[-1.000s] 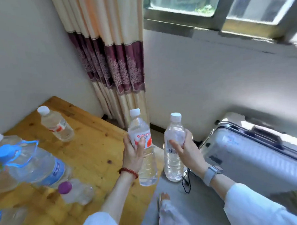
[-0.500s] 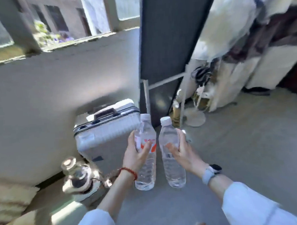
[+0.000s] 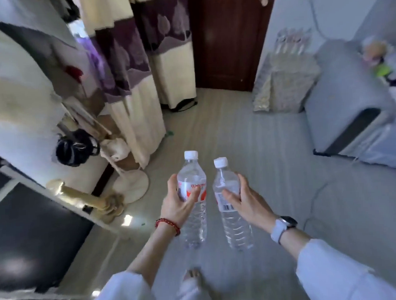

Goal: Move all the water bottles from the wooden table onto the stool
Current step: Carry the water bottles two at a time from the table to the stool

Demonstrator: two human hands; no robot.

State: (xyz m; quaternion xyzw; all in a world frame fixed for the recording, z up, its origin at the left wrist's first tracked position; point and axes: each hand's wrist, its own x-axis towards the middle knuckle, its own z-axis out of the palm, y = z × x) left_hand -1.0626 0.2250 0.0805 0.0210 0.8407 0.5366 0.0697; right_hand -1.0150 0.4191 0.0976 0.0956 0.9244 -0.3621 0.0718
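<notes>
Grey floor (image 3: 248, 134) stretches below you toward a dark wooden door (image 3: 223, 35). Above it, your left hand (image 3: 176, 203) wraps a red-labelled water bottle (image 3: 192, 195) and your right hand (image 3: 247, 202) clasps a second clear bottle (image 3: 231, 207), both upright, side by side, apart, white-capped.

Two bottles are held upright side by side above the floor (image 3: 248, 134), apart from each other. The left bottle (image 3: 192, 195) is gripped by the left hand (image 3: 175, 204), the right bottle (image 3: 231, 202) by the right hand (image 3: 247, 204). A curtain (image 3: 141, 68) hangs far left; a door (image 3: 223, 35) stands behind it, further right.
</notes>
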